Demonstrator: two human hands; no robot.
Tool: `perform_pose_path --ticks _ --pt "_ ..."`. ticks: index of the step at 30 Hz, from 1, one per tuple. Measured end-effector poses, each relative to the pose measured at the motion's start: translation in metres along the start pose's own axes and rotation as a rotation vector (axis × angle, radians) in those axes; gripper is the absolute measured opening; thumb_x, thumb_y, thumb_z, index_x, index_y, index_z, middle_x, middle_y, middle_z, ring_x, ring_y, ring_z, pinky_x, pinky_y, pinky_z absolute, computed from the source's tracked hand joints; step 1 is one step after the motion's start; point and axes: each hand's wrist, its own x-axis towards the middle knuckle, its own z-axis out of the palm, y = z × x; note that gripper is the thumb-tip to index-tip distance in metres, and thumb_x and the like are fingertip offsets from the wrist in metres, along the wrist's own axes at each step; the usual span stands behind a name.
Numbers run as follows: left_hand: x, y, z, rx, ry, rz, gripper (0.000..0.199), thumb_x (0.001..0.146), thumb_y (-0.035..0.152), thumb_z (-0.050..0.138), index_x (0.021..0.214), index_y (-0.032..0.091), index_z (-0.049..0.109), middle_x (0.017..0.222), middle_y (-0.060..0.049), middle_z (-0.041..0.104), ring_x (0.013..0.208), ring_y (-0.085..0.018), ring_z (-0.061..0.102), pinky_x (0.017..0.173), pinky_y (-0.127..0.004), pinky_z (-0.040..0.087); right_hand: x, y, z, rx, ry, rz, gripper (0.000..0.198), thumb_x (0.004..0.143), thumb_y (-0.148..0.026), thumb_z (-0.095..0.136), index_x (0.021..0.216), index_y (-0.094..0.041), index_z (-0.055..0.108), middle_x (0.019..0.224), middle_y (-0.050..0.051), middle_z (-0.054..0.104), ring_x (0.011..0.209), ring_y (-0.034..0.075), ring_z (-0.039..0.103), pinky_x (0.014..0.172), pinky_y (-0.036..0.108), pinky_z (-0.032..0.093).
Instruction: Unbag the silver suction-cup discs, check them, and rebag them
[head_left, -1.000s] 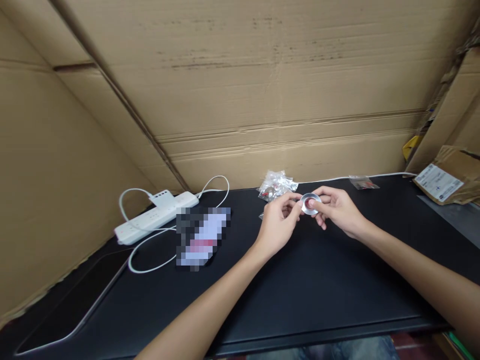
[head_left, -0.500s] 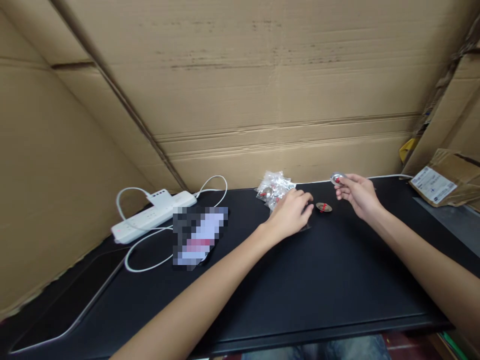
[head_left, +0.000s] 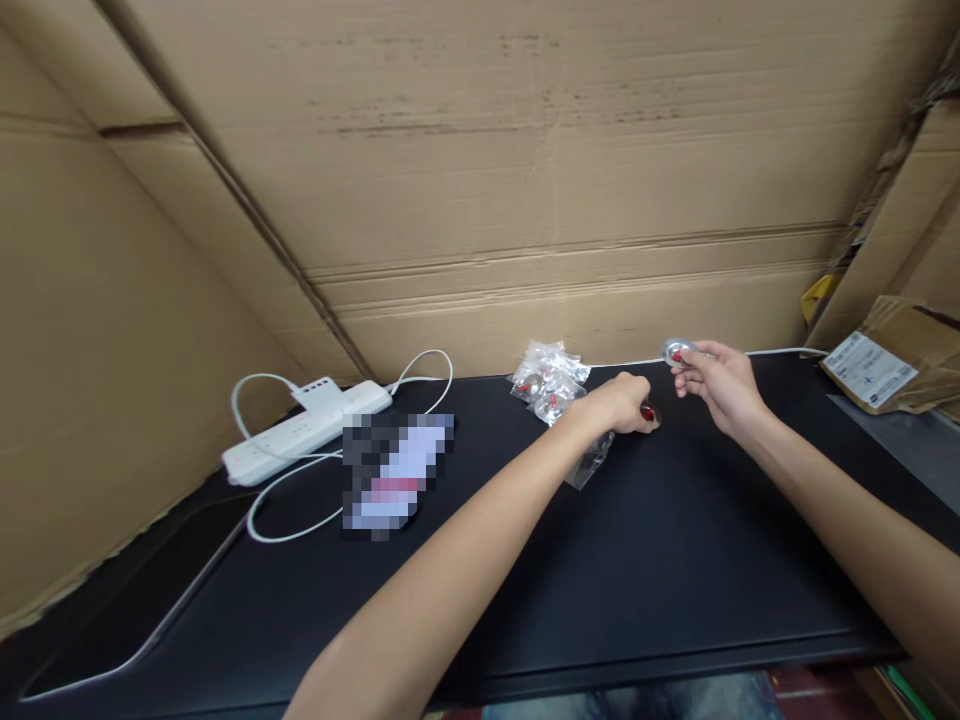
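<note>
My right hand [head_left: 724, 385] is raised over the back of the desk, thumb and fingers pinching a round silver metal disc [head_left: 670, 350] with a red piece at its middle. To its left, my left hand [head_left: 621, 402] is closed at the edge of a second round metal disc [head_left: 654, 417] with red on it, down at the desk top. That hand covers much of this disc. Beneath the left wrist lies a clear plastic bag [head_left: 590, 466]. A pile of clear packets [head_left: 551, 378], with silver and red pieces inside, sits behind the left forearm.
On the black desk [head_left: 675, 560], a white power strip [head_left: 307, 432] with a cable stands left, beside a blurred-out phone-like object [head_left: 401, 475]. A dark flat panel [head_left: 142, 590] lies far left. Cardboard walls [head_left: 555, 180] surround the desk; a labelled brown package [head_left: 885, 350] rests at right.
My left hand has moved right, from beside the packets to the disc on the desk, and closed on it. The clear bag is now more exposed. My right hand stays nearly still.
</note>
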Motion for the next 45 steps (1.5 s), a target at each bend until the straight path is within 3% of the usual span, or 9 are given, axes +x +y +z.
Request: perform_pose_path --ticks 4,8,10,14,20,27,35,45 --pt "-0.004 -0.007 0.005 -0.096 0.053 0.052 0.018 0.068 0.015 0.075 0.084 0.017 0.067 0.078 -0.005 0.066 0.073 -0.021 0.063 0.064 -0.029 0.047 -0.001 0.001 0.002 -0.036 -0.01 -0.003 0.019 0.073 -0.024 0.075 0.081 -0.016 0.06 0.063 0.005 0.067 0.048 0.013 0.059 0.043 0.024 0.048" --pt "-0.01 -0.007 0.001 -0.226 0.101 0.118 0.002 0.083 0.016 0.063 0.083 0.016 0.065 0.069 -0.002 0.063 0.067 -0.016 0.061 0.063 -0.027 0.046 -0.002 0.002 0.004 -0.016 0.002 0.023 0.018 0.072 -0.021 0.074 0.082 -0.015 0.06 0.062 0.005 0.068 0.046 0.012 0.059 0.042 0.023 0.048" --pt "-0.016 -0.004 -0.006 -0.374 0.092 0.131 0.008 0.09 0.019 0.055 0.092 0.016 0.063 0.07 -0.002 0.063 0.064 -0.014 0.062 0.058 -0.025 0.046 -0.002 0.001 0.004 0.001 0.004 0.025 0.018 0.071 -0.02 0.074 0.082 -0.015 0.061 0.061 0.005 0.068 0.046 0.012 0.059 0.042 0.023 0.048" --pt "-0.039 0.0 -0.024 -1.065 -0.01 0.035 0.007 0.094 0.02 0.052 0.095 0.015 0.056 0.079 -0.009 0.068 0.064 -0.015 0.066 0.053 -0.024 0.044 -0.002 0.0 0.004 0.015 0.004 0.014 0.02 0.07 -0.021 0.076 0.08 -0.015 0.061 0.061 0.005 0.068 0.045 0.012 0.059 0.041 0.023 0.048" --pt "-0.082 -0.015 -0.026 -1.411 0.084 -0.155 0.009 0.093 0.022 0.057 0.091 0.013 0.055 0.084 -0.013 0.07 0.062 -0.014 0.064 0.053 -0.024 0.045 -0.005 0.003 0.006 0.01 -0.03 0.012 0.021 0.069 -0.023 0.077 0.079 -0.014 0.061 0.062 0.005 0.068 0.046 0.012 0.059 0.041 0.023 0.047" --pt "-0.11 -0.036 -0.004 -1.481 0.29 -0.128 0.015 0.088 0.024 0.065 0.085 0.013 0.055 0.082 -0.012 0.069 0.058 -0.012 0.06 0.054 -0.025 0.045 -0.02 0.005 0.016 -0.027 -0.097 0.039 0.023 0.071 -0.028 0.077 0.081 -0.014 0.062 0.061 0.005 0.067 0.045 0.012 0.059 0.041 0.023 0.047" --pt "-0.109 -0.032 -0.005 -1.485 0.323 -0.082 0.019 0.087 0.028 0.068 0.088 0.013 0.056 0.083 -0.012 0.07 0.059 -0.011 0.06 0.055 -0.024 0.045 -0.041 0.001 0.036 -0.053 -0.207 0.051 0.027 0.072 -0.032 0.079 0.085 -0.013 0.064 0.064 0.004 0.067 0.046 0.012 0.059 0.041 0.023 0.048" --pt "-0.11 -0.03 0.003 -1.453 0.327 -0.067 0.021 0.089 0.033 0.065 0.086 0.013 0.057 0.079 -0.01 0.07 0.058 -0.012 0.06 0.053 -0.024 0.045 -0.046 0.005 0.039 -0.066 -0.267 0.013 0.028 0.074 -0.035 0.078 0.085 -0.013 0.063 0.064 0.003 0.067 0.044 0.012 0.059 0.04 0.024 0.05"
